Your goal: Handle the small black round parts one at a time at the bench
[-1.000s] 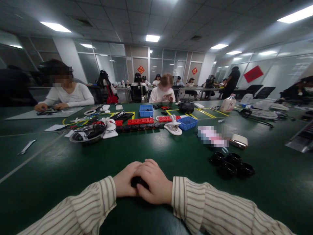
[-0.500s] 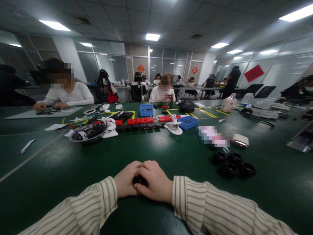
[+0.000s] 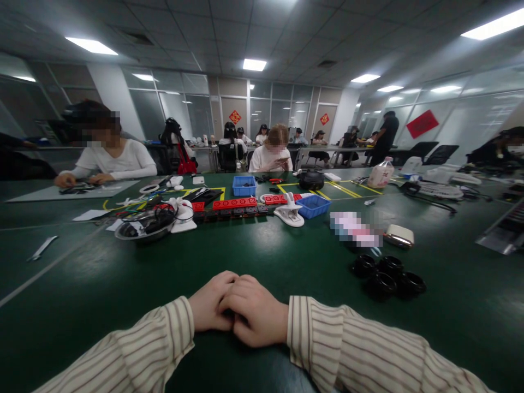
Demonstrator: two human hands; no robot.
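Note:
My left hand [image 3: 209, 303] and my right hand [image 3: 257, 312] are closed together low in the middle of the head view, just over the green table [image 3: 135, 278]. The right fingers lap over the left ones. Whatever lies between the palms is covered; only a dark gap shows at the right thumb. Nearest on the right sit several glossy black round pieces with open, hollow tops [image 3: 383, 281], grouped together and apart from my hands.
Beyond my hands lie a red and black strip of blocks [image 3: 233, 204], a white clip-like stand [image 3: 290, 212], blue bins [image 3: 313, 206] and a metal bowl of cables [image 3: 143, 228]. A gold-edged white case [image 3: 400, 236] is on the right. Other people [image 3: 112, 155] sit across the table.
My right fingers and thumb have shifted and closed over the left hand. A dark object visible between the hands is now covered. The view has moved slightly.

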